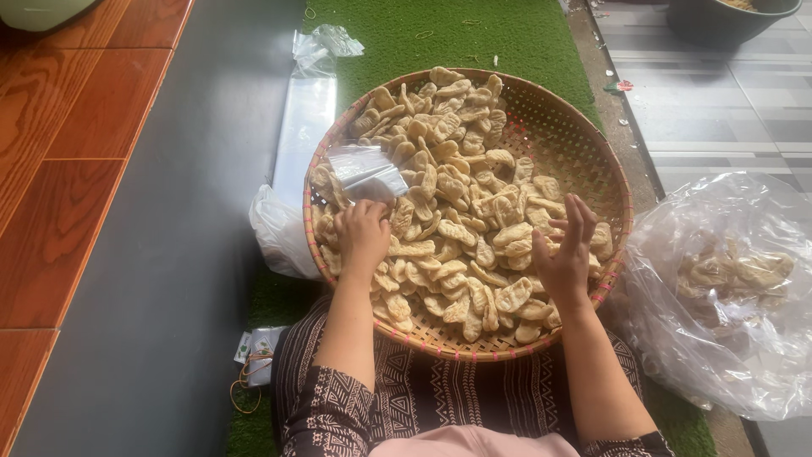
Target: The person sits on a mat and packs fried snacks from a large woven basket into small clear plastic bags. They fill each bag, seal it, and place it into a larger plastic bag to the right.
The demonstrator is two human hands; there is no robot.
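A strip of green artificial turf (474, 38) runs down the middle of the floor. To its left lies a smooth grey surface (186, 254), and beyond that reddish-brown wood panels (59, 152). To the right are pale grey floor tiles (719, 110) with a dark tub (727, 19) standing at the far edge. Soft daylight falls evenly.

Two bare forearms, left hand (362, 233) and right hand (565, 254); no rings, watch or bracelets visible. Sleeves end near the elbows: dark brown-black cloth with a pale printed pattern of triangles, zigzags and fine lines. Left sleeve (326, 415) shows the pattern plainly; of the right sleeve (630, 446) only a narrow strip shows. Over the lap, a garment (440, 393) of the same dark cloth, with vertical bands of pale zigzags. Below it, a plain pale pink piece of clothing (474, 442).
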